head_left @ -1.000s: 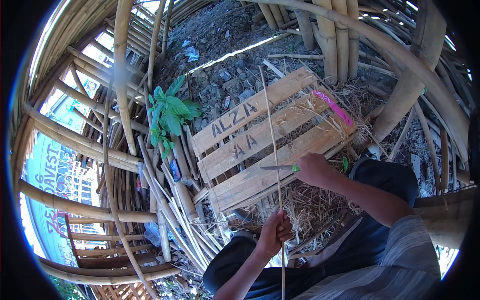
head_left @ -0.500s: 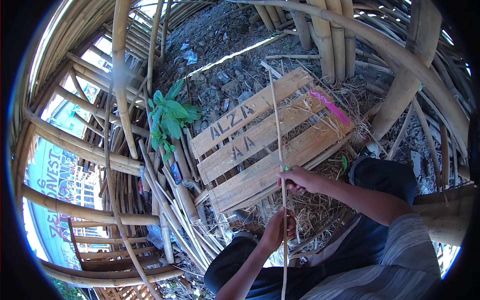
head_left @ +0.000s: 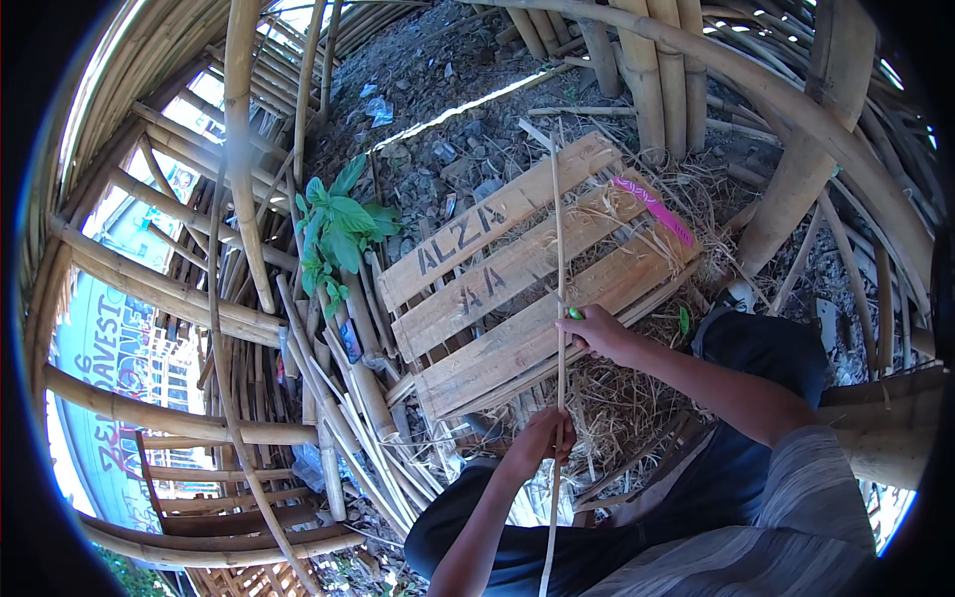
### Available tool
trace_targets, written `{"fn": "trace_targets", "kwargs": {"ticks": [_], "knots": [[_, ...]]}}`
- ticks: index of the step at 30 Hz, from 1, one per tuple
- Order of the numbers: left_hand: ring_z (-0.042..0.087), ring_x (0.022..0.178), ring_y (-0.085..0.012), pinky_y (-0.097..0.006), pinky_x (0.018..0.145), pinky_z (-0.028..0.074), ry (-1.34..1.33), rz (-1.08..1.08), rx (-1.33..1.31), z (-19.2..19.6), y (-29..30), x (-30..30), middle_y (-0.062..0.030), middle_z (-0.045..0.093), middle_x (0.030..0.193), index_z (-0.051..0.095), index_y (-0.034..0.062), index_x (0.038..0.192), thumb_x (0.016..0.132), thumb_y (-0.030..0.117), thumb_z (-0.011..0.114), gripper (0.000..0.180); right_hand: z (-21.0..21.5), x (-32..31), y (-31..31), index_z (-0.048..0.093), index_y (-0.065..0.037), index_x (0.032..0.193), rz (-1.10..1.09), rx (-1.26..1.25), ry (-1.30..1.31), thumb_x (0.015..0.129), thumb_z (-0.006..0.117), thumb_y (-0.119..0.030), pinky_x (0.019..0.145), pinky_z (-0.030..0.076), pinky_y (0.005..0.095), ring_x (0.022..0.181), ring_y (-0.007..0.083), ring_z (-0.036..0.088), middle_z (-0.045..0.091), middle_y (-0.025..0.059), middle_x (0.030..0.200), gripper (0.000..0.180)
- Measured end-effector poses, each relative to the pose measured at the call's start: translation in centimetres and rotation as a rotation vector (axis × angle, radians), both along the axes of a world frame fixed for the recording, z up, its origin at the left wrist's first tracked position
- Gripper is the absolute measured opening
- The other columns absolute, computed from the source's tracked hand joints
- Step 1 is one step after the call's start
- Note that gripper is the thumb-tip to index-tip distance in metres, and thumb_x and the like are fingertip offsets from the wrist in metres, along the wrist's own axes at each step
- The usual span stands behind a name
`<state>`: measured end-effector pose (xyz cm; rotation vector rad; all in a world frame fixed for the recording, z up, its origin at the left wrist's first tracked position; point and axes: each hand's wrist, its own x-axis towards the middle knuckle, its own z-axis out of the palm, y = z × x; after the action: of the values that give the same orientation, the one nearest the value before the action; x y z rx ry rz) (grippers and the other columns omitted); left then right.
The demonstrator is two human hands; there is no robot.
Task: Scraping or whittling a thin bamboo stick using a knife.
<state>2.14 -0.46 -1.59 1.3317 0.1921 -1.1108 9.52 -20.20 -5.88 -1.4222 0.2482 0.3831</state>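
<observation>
- Shifted since half a second ago: bamboo strip, near end leftward, far end rightward; left hand slightly up and left.
- Left hand: fingers closed round the strip, nearest the body.
- Right hand: farther up, clamped on a green-handled knife, fingertips at the strip; blade mostly hidden.
- Risk, judged: blade skidding toward the left hand, if drawn bodyward against a knot.
- Wooden slats: strip crosses above; edges could snag it.
- Leafy plant: left, well apart.
- Rubble ground: open room beyond, bamboo posts bounding its right.
</observation>
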Motion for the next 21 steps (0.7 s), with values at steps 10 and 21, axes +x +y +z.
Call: {"fn": "trace_targets", "kwargs": {"ticks": [10, 21], "knots": [[0.027, 0.04, -0.006, -0.02, 0.036, 0.023, 0.101, 0.268, -0.201, -2.5, 0.3, 0.3, 0.0022, 0.035, 0.052, 0.044, 0.0098, 0.086, 0.095, 0.033, 0.034, 0.027, 2.1, -2.6, 1.0, 0.058, 0.0, 0.075, 0.252, -0.844, -0.424, 0.084, 0.055, -0.038, 0.054, 0.047, 0.0445, 0.059, 0.032, 0.062, 0.059, 0.0167, 0.062, 0.039], [0.023, 0.037, -0.0057, -0.022, 0.034, 0.017, -0.084, 0.345, -0.121, 0.2, -1.7, -3.7, 0.0028, 0.029, 0.05, 0.039, 0.0105, 0.082, 0.099, 0.026, 0.029, 0.025, 3.7, -2.4, 0.9, 0.064, -0.003, 0.068, 0.466, -1.208, -0.493, 0.071, 0.064, -0.03, 0.053, 0.052, 0.037, 0.06, 0.03, 0.064, 0.061, 0.0153, 0.063, 0.027]]}}
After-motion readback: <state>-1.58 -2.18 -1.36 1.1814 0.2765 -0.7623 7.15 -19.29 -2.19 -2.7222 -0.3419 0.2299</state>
